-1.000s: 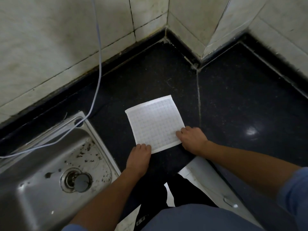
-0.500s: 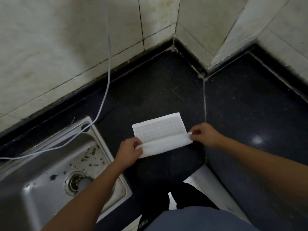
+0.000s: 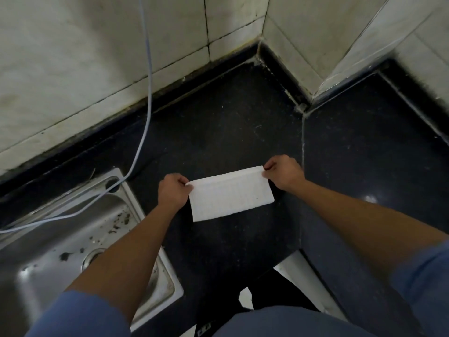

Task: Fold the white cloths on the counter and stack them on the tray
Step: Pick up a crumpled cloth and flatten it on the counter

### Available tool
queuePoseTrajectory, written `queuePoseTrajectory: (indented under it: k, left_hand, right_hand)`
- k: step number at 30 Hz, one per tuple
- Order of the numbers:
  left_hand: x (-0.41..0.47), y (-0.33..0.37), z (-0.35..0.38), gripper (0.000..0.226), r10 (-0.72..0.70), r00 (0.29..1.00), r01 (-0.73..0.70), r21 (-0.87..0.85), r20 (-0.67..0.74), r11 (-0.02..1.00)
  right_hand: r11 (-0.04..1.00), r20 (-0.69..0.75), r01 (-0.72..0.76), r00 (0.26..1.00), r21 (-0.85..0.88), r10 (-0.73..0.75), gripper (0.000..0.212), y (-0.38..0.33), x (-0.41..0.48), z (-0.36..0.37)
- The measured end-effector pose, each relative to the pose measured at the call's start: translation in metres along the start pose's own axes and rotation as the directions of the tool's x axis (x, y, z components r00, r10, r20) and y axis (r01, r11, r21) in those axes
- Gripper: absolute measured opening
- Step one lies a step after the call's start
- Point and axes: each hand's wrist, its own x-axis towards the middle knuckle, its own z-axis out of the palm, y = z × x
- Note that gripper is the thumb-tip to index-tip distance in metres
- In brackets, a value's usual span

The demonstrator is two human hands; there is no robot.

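Note:
One white cloth [image 3: 230, 194] with a faint grid pattern lies folded in half on the black counter [image 3: 230, 122], a long rectangle with its fold edge nearest me. My left hand [image 3: 173, 190] pinches its far left corner. My right hand [image 3: 283, 175] pinches its far right corner. Both layers' far edges lie together between my hands. No tray and no other cloth is in view.
A steel sink [image 3: 73, 239] with dark specks and a drain sits at the left. A pale cable [image 3: 148, 93] hangs down the tiled wall [image 3: 73, 57] into the sink. The walls form a jutting corner [image 3: 301, 107] behind the counter. The counter's front edge is near my body.
The cloth lay flat and square; my hands lifted its near edge and carried it over to the far edge, folding it in half. The camera view has moved closer.

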Motion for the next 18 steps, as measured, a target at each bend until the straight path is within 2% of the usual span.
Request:
queuePoseTrajectory:
  k: [6, 9, 11, 13, 15, 18]
  left_hand:
    - [0.002, 0.001, 0.002, 0.016, -0.029, 0.999, 0.032, 0.125, -0.024, 0.992]
    - [-0.015, -0.003, -0.002, 0.030, -0.075, 0.994, 0.079, 0.045, -0.084, 0.996]
    - [-0.033, -0.011, 0.000, 0.033, -0.105, 0.993, 0.101, -0.069, -0.055, 0.992]
    - [-0.053, -0.022, 0.007, 0.037, -0.085, 0.995, 0.091, -0.134, 0.048, 0.987]
    - [-0.070, -0.030, 0.013, 0.037, -0.032, 0.994, 0.045, -0.119, 0.109, 0.992]
    - [-0.079, -0.036, 0.019, 0.034, 0.038, 0.996, -0.036, -0.027, 0.082, 0.999]
  right_hand:
    - [0.986, -0.051, 0.052, 0.997, -0.155, -0.060, 0.015, 0.002, -0.002, 0.003]
    - [0.991, -0.086, 0.062, 0.994, -0.116, -0.072, 0.020, 0.004, -0.013, -0.001]
    - [0.995, -0.028, 0.078, 0.996, -0.065, -0.080, 0.022, 0.009, -0.027, -0.003]
    - [0.989, 0.073, 0.120, 0.991, -0.085, -0.114, 0.028, 0.016, -0.042, 0.000]
    - [0.972, 0.122, 0.175, 0.980, -0.155, -0.157, 0.034, 0.023, -0.054, 0.006]
    - [0.954, 0.093, 0.211, 0.976, -0.212, -0.195, 0.029, 0.032, -0.061, 0.015]
